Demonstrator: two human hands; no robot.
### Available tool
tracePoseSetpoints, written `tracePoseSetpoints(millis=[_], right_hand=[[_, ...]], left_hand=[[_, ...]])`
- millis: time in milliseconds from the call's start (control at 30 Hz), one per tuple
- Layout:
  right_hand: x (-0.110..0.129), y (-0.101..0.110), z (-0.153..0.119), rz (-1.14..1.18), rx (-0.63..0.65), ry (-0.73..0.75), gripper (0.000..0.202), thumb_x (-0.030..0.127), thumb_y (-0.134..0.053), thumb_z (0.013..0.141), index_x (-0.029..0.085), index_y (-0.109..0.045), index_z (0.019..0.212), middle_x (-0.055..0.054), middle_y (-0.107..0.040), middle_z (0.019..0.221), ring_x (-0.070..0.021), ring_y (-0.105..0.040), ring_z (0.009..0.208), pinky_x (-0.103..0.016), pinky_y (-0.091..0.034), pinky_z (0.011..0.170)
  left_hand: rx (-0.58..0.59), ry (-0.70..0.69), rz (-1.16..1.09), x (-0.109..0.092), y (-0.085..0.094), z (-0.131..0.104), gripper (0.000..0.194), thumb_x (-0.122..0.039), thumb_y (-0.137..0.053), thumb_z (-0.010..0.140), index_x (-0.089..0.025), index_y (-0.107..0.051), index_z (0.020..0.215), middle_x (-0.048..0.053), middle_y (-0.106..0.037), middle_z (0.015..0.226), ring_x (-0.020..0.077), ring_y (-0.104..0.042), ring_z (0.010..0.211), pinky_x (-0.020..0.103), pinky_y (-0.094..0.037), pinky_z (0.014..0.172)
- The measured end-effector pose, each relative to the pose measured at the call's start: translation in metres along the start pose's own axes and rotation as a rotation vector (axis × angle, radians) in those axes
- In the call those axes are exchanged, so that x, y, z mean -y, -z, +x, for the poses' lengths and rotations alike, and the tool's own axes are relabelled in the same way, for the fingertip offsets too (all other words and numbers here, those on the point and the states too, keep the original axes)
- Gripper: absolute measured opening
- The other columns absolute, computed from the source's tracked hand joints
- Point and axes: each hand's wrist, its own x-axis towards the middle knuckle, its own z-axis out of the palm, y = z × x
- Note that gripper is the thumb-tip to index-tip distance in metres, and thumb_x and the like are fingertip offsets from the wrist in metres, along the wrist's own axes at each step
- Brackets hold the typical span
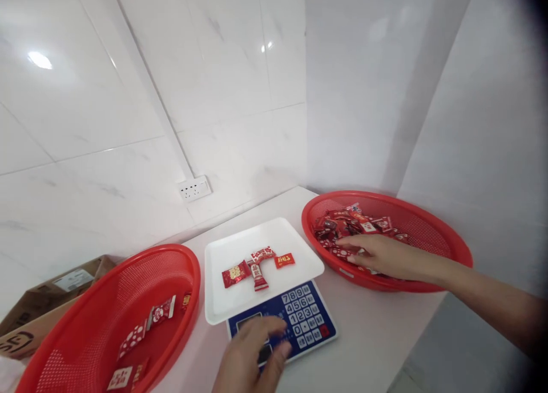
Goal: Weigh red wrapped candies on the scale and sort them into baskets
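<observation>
My left hand [253, 356] is over the display side of a blue digital scale [314, 319], thumb and fingers apart, with nothing seen between them. On the scale rests a white tray [222, 244] holding several red-wrapped candies [258, 276]. To the right, my right hand [377, 255] reaches over the near rim of a red mesh basket [432, 244]. Its fingers are stretched out on a heap of red-wrapped candies [342, 224]. The undersides of those fingers are hidden, and no candy shows in their grip.
At the left stands another red mesh basket [85, 319] with several wrapped candies [133, 339] inside. Behind it is a cardboard box [51, 296]. The white table [359, 336] meets tiled walls, with a power socket [194, 188] above its back edge.
</observation>
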Motion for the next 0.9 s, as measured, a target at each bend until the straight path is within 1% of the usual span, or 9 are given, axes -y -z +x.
tracePoseSetpoints(millis=[67, 167, 300, 467, 567, 667, 733, 800, 900], right_hand=[[0.025, -0.006, 0.005, 0.047, -0.059, 0.031, 0.041, 0.036, -0.043, 0.088, 0.022, -0.056, 0.124, -0.006, -0.06, 0.126, -0.026, -0.055, 0.113, -0.039, -0.043, 0.095], [0.061, -0.018, 0.017, 0.033, -0.045, 0.081, 0.042, 0.033, -0.045, 0.087, 0.015, -0.055, 0.124, -0.01, -0.058, 0.127, -0.0251, -0.054, 0.115, -0.037, -0.042, 0.097], [0.084, -0.043, 0.039, -0.13, 0.018, 0.144, 0.042, 0.03, -0.043, 0.087, 0.013, -0.055, 0.124, -0.012, -0.057, 0.128, -0.0273, -0.051, 0.117, -0.04, -0.039, 0.098], [0.097, -0.07, 0.061, -0.232, 0.036, 0.162, 0.033, 0.022, -0.043, 0.086, 0.012, -0.063, 0.11, -0.014, -0.063, 0.113, -0.0283, -0.058, 0.104, -0.04, -0.044, 0.088], [0.106, -0.074, 0.064, -0.109, 0.058, 0.19, 0.031, 0.023, -0.048, 0.084, 0.014, -0.063, 0.109, -0.011, -0.065, 0.111, -0.0235, -0.06, 0.101, -0.034, -0.044, 0.089], [0.102, -0.06, 0.059, 0.045, 0.001, 0.144, 0.033, 0.026, -0.05, 0.084, 0.015, -0.062, 0.112, -0.008, -0.066, 0.111, -0.0204, -0.062, 0.097, -0.03, -0.046, 0.085], [0.087, -0.041, 0.053, 0.033, -0.119, 0.075, 0.034, 0.026, -0.047, 0.084, 0.013, -0.061, 0.113, -0.01, -0.065, 0.114, -0.0215, -0.061, 0.099, -0.031, -0.044, 0.086], [0.065, -0.02, 0.046, -0.041, -0.203, 0.003, 0.036, 0.027, -0.041, 0.087, 0.011, -0.061, 0.112, -0.012, -0.065, 0.115, -0.0234, -0.059, 0.103, -0.032, -0.041, 0.087], [0.028, -0.001, 0.035, -0.15, -0.144, -0.198, 0.038, 0.028, -0.04, 0.085, 0.008, -0.065, 0.106, -0.014, -0.068, 0.104, -0.0257, -0.061, 0.096, -0.033, -0.039, 0.08]], left_hand=[[-0.183, -0.071, 0.207, 0.016, 0.017, 0.01, 0.021, -0.037, -0.053, 0.082, -0.026, -0.066, 0.094, 0.007, -0.068, 0.097, 0.0227, -0.063, 0.091, 0.034, -0.049, 0.08], [-0.301, -0.095, 0.365, 0.037, 0.043, 0.024, 0.024, -0.035, -0.05, 0.083, -0.022, -0.064, 0.096, 0.01, -0.067, 0.099, 0.0267, -0.061, 0.095, 0.041, -0.048, 0.083], [-0.284, -0.041, 0.412, 0.052, 0.058, 0.032, 0.026, -0.031, -0.049, 0.084, -0.02, -0.062, 0.103, 0.012, -0.065, 0.105, 0.0283, -0.058, 0.102, 0.046, -0.045, 0.087], [-0.233, -0.016, 0.403, 0.058, 0.052, 0.036, 0.032, -0.029, -0.054, 0.081, -0.017, -0.062, 0.11, 0.015, -0.063, 0.11, 0.0317, -0.053, 0.111, 0.05, -0.038, 0.095], [-0.245, 0.002, 0.357, 0.057, 0.048, 0.038, 0.03, -0.029, -0.054, 0.082, -0.018, -0.063, 0.108, 0.014, -0.064, 0.111, 0.0301, -0.054, 0.112, 0.047, -0.039, 0.095], [-0.298, 0.027, 0.296, 0.052, 0.05, 0.036, 0.028, -0.033, -0.05, 0.085, -0.019, -0.063, 0.105, 0.011, -0.066, 0.109, 0.0259, -0.058, 0.107, 0.042, -0.043, 0.091], [-0.356, 0.069, 0.19, 0.049, 0.054, 0.034, 0.027, -0.037, -0.05, 0.085, -0.02, -0.063, 0.101, 0.01, -0.067, 0.107, 0.0246, -0.059, 0.105, 0.04, -0.043, 0.091], [-0.42, 0.116, -0.023, 0.047, 0.057, 0.031, 0.026, -0.04, -0.054, 0.083, -0.02, -0.063, 0.097, 0.009, -0.067, 0.105, 0.0232, -0.059, 0.104, 0.039, -0.042, 0.092], [-0.472, 0.144, -0.378, 0.045, 0.06, 0.03, 0.029, -0.041, -0.062, 0.078, -0.019, -0.061, 0.098, 0.007, -0.067, 0.1, 0.0201, -0.06, 0.101, 0.037, -0.043, 0.092]])
